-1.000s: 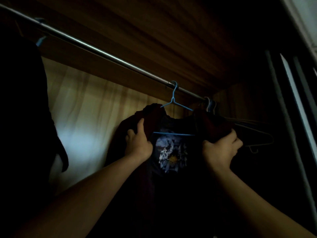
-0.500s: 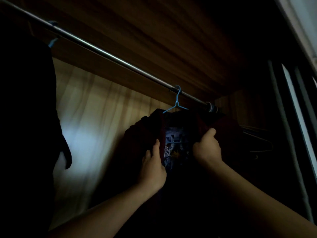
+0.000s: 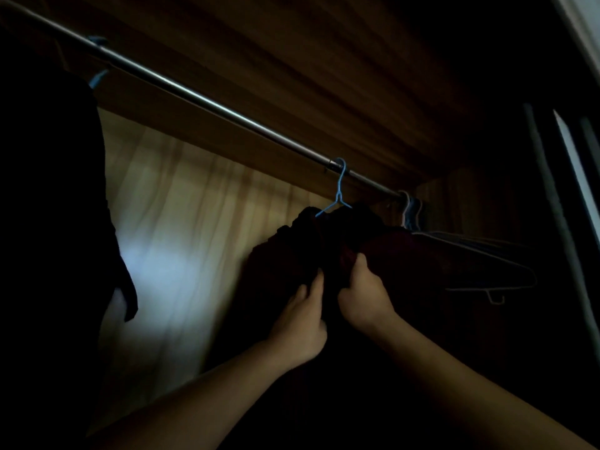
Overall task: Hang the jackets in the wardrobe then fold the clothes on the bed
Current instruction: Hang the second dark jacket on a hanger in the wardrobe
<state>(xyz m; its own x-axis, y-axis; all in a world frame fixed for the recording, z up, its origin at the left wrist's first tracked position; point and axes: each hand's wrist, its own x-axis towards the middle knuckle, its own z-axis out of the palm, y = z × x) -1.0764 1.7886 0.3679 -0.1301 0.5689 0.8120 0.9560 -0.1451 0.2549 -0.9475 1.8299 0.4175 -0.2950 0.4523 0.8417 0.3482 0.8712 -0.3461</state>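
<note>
Your hands have closed together since the earlier frame, hiding the printed shirt. Left hand (image 3: 300, 321) and right hand (image 3: 363, 302) each pinch a front edge of the dark red jacket (image 3: 285, 251), well below the rail (image 3: 207, 102). Jacket rises above your grip on the blue hanger (image 3: 339, 193), hooked over the rail.

**What we see around the work**

Far left, we see a dark garment (image 3: 48, 206) hanging from the metal rail (image 3: 211, 104). A bit of its blue hanger tip (image 3: 97, 76) shows at the shoulder, and its lower corner droops to a point. At the right end of the rail we find a few pale wire hangers (image 3: 410, 212) bunched together and bare, one with a small hook under its bar. Beyond them we make out a grey upright door edge (image 3: 552, 206) beside a pale strip (image 3: 578, 177). A white wall (image 3: 584, 21) fills the top right corner.
</note>
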